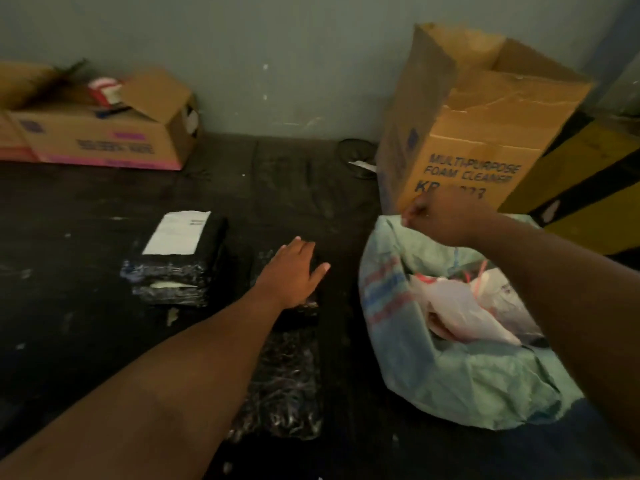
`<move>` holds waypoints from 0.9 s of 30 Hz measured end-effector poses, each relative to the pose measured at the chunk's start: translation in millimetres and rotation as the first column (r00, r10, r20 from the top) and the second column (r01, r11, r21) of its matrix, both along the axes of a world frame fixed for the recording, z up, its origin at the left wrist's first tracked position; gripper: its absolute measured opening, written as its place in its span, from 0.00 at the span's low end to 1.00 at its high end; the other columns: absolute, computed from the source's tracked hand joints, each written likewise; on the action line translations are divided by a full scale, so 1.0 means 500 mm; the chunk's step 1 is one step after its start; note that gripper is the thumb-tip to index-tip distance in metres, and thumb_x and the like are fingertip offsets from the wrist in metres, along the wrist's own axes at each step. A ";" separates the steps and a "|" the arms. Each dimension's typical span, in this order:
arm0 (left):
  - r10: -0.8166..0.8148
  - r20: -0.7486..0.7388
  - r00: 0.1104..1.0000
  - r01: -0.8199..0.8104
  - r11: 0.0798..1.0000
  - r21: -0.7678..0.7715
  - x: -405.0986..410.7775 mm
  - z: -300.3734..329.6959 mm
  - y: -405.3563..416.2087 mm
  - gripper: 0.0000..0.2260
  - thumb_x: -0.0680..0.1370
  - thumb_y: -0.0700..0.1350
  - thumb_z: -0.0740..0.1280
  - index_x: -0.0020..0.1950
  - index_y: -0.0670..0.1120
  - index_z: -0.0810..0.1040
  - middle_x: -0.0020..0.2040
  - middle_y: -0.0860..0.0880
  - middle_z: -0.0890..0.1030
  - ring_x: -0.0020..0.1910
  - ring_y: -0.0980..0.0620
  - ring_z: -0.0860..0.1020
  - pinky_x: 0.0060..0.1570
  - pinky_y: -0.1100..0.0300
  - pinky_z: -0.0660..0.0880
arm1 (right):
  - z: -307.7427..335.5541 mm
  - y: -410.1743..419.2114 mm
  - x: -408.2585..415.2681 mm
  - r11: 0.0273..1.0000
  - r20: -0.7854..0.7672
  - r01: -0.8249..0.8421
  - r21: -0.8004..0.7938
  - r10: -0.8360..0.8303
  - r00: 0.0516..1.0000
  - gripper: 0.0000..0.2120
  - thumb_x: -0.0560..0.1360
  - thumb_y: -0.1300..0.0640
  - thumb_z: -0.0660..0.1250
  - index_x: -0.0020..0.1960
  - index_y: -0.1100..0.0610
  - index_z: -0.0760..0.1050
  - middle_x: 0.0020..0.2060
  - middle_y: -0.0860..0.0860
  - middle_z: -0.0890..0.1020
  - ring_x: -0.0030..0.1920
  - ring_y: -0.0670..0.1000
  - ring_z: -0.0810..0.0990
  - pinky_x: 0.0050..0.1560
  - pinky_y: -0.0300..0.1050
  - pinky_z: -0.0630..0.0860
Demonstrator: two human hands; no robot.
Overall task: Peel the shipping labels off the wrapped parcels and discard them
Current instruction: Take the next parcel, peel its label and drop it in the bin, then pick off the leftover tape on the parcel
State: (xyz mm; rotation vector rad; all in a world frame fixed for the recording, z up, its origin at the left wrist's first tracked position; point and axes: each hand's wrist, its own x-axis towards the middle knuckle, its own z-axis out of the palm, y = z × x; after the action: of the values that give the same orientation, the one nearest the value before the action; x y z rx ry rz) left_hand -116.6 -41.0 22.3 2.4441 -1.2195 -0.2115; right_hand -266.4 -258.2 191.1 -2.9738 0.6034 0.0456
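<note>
The wall (242, 57) ahead is a dull grey-green, plain, with a few pale chips in its paint. Where it meets the floor (69, 237), the ground is dark, nearly black, scuffed and dotted with small pale flecks and scraps. A low open cardboard box (104, 140) with pink edging lies against the wall at the far left of the floor, its flaps up. At the far right stands a taller torn carton (467, 143) printed "MULTI-PURPOSE FOAM CLEANER". Just beside it, at the right edge, is a surface striped yellow and black (588, 188). The light is dim and even, with no window in sight, and the whole view is somewhat blurred
</note>
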 end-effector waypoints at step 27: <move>0.039 -0.289 0.957 -0.026 0.998 0.051 0.228 -0.247 0.092 0.50 0.73 0.73 0.62 0.83 0.50 0.39 0.81 0.56 0.33 0.81 0.53 0.37 0.77 0.48 0.43 | -0.422 0.209 0.443 0.940 -0.100 0.004 0.341 0.032 0.995 0.12 0.80 0.58 0.63 0.60 0.54 0.80 0.57 0.54 0.80 0.56 0.53 0.80 0.58 0.49 0.76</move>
State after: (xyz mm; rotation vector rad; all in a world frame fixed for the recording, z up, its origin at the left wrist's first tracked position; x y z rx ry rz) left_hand -2.5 5.1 -101.0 2.3649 -1.0550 -0.5733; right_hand -45.0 -153.5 -20.0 -2.6502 0.5234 0.2786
